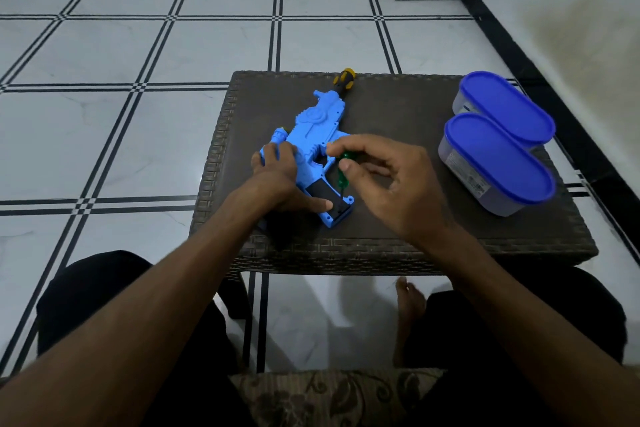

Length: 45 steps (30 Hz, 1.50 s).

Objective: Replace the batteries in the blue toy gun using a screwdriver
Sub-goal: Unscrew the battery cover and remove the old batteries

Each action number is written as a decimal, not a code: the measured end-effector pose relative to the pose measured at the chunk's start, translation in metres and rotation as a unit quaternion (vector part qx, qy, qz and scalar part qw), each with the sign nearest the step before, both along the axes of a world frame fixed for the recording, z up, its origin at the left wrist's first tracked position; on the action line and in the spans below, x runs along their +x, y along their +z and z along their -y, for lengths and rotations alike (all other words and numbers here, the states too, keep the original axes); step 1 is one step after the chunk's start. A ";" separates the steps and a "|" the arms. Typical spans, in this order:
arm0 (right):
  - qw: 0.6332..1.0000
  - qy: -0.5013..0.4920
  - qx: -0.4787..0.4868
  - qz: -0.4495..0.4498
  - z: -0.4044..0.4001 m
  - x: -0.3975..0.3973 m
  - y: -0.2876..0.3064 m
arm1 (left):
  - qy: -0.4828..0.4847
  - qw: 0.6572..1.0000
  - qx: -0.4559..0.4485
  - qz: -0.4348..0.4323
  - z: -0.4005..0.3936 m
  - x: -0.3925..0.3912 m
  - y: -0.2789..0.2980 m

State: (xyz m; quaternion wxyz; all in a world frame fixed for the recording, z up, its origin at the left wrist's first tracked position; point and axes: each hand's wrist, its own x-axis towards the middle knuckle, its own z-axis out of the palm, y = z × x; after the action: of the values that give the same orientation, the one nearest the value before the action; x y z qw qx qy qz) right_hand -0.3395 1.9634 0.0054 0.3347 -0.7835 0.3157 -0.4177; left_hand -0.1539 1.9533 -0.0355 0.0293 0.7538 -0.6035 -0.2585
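Note:
The blue toy gun (313, 130) lies flat on the dark woven table (398, 107), muzzle pointing away, grip toward me. My left hand (278, 180) presses down on its rear and grip, thumb beside the black battery compartment (323, 196). My right hand (388, 180) pinches a green-handled screwdriver (343, 172) held upright, its tip at the lower edge of the grip near a screw hole. A second screwdriver with a yellow and black handle (343, 77) lies beyond the gun's muzzle at the far table edge.
Two oval grey containers with blue lids (507, 107) (498, 158) stand on the table's right side. Beyond lies a white tiled floor with black lines; a wall runs along the right. My knees and bare foot (410, 302) are under the table's near edge.

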 end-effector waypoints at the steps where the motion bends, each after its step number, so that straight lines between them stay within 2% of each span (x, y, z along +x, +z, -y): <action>1: 1.000 0.003 -0.010 -0.008 -0.001 0.001 -0.001 | 0.000 1.000 0.002 0.000 0.000 0.000 0.000; 5: 1.000 -0.015 -0.017 -0.006 0.003 0.002 -0.002 | -0.002 1.000 0.006 0.000 0.000 0.001 0.001; 11: 1.000 0.010 0.003 -0.012 0.003 -0.001 0.001 | 0.001 1.000 0.012 0.002 0.002 0.001 0.000; 23: 0.998 -0.030 -0.040 -0.029 0.003 -0.002 0.001 | 0.005 0.999 0.041 0.013 0.006 0.000 0.002; 27: 1.000 -0.021 -0.001 -0.023 0.000 -0.003 0.002 | 0.003 0.999 0.035 0.021 0.005 0.000 0.000; 32: 0.998 -0.019 -0.048 -0.038 -0.001 0.000 -0.003 | 0.007 0.999 0.038 0.013 0.006 -0.001 0.003; 36: 0.997 -0.044 -0.048 -0.033 0.004 0.003 0.001 | 0.002 1.000 0.026 0.013 0.003 -0.002 0.004; 41: 0.998 -0.047 -0.012 -0.027 0.005 0.004 0.005 | 0.006 1.000 0.014 -0.003 0.003 0.002 -0.002; 45: 0.998 -0.054 0.010 -0.025 0.004 0.001 0.005 | -0.016 0.999 0.000 0.028 0.002 0.003 -0.007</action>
State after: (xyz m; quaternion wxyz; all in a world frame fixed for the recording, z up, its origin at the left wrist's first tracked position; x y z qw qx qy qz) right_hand -0.3380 1.9598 0.0103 0.3116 -0.7719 0.3699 -0.4126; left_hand -0.1514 1.9515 -0.0428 0.0085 0.7511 -0.6159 -0.2376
